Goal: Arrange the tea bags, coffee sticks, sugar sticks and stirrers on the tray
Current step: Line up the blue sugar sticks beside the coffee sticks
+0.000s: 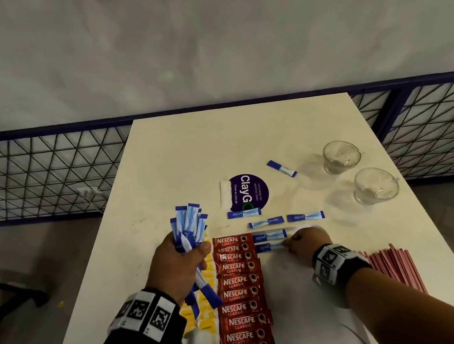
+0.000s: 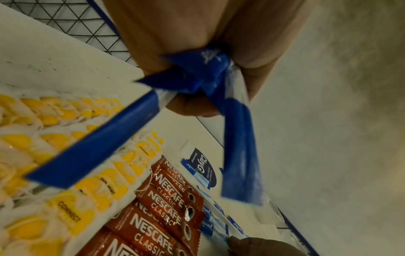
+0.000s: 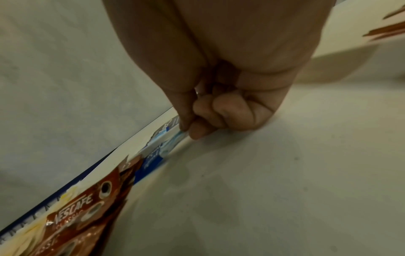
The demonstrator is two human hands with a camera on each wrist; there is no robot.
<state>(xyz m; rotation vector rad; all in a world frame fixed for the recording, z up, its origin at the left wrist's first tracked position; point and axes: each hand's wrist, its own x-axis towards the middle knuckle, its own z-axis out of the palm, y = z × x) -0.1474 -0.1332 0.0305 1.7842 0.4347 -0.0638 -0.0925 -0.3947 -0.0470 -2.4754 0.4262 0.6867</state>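
My left hand [image 1: 178, 263] is raised, fingers [image 2: 192, 108] curled tight in a fist-like grip; my right hand [image 1: 307, 243] is low, thumb and forefinger pinched, other fingers [image 3: 230, 110] tucked.

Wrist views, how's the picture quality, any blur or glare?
Left wrist: the held sugar sticks are blurred, glare glints on the coffee sticks. Right wrist: dim, coffee sticks soft, fingers fairly sharp.

Blue and white sugar sticks [image 1: 188, 227], red coffee sticks [image 1: 239, 293], yellow and white tea bags [image 2: 54, 138], red stirrers [image 1: 393, 267].
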